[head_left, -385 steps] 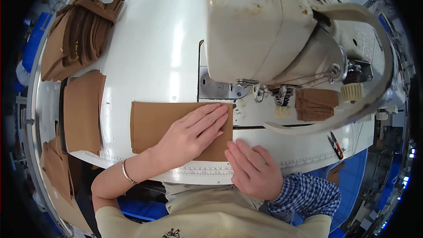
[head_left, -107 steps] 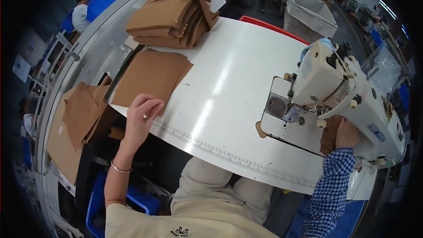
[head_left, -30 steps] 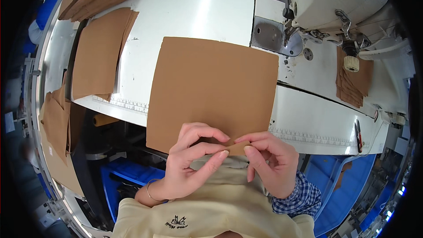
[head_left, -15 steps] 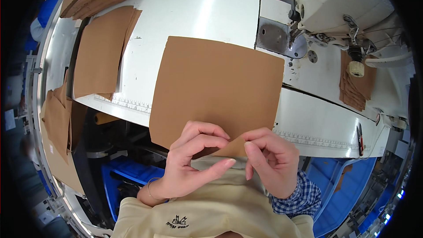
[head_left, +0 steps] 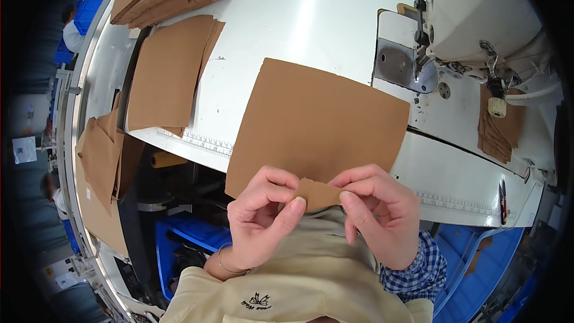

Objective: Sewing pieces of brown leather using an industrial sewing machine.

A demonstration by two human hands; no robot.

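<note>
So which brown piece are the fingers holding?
The wide middle sheet: the left hand and right hand pinch its near edge; the other brown pieces lie untouched.

Bright glare streaks the white table (head_left: 344,30); corners fall black.

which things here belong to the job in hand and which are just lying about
Part of the job, likely:
- brown panel, held by left hand and right hand
- sewing machine
- stacked brown panels

Just lying about, seemingly:
- snips
- blue bins
</note>
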